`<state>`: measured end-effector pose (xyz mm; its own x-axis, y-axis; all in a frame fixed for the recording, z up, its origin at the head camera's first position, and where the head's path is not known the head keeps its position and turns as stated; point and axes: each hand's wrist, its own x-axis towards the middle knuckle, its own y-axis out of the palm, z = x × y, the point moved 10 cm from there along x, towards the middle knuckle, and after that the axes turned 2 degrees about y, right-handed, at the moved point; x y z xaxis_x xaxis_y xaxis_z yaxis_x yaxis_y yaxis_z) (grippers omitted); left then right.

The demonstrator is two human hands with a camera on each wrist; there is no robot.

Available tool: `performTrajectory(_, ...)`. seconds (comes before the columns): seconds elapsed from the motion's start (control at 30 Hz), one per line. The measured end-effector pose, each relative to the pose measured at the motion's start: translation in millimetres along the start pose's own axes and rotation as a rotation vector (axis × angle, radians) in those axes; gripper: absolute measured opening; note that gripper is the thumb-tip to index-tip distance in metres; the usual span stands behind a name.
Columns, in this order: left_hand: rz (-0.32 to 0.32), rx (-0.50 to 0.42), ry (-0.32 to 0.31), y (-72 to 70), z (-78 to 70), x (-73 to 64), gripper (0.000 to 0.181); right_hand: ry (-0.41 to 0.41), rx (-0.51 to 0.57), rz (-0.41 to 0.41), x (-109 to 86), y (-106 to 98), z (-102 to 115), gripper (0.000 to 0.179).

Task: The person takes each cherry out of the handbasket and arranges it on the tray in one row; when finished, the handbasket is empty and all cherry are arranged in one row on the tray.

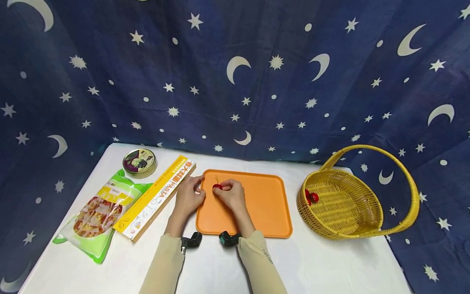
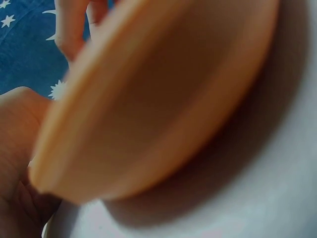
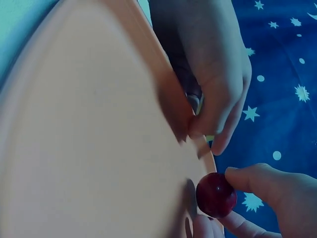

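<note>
A dark red cherry with a thin stem is pinched between the thumb and fingers of my right hand, over the left part of an orange tray. The right wrist view shows the round, glossy cherry close by the tray's rim. My left hand holds the tray's left rim with thumb and fingertips. Seen from the left wrist, the tray's side fills much of the view and hides part of that hand.
To the right stands a yellow wicker basket with a tall handle, holding a few red cherries. Left of the tray lie a pasta box, a green food bag and a round tin. A starry curtain hangs behind.
</note>
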<state>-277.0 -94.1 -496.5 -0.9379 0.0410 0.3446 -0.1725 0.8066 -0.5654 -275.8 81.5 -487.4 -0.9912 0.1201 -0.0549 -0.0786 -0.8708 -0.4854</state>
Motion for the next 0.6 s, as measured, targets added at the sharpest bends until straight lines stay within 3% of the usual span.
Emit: performTrajectory(0.6,-0.02,0.057,0.032,-0.8,-4.5,0.2,0.047,0.024,-0.055,-0.034,2.1,0.9,-0.2,0.031)
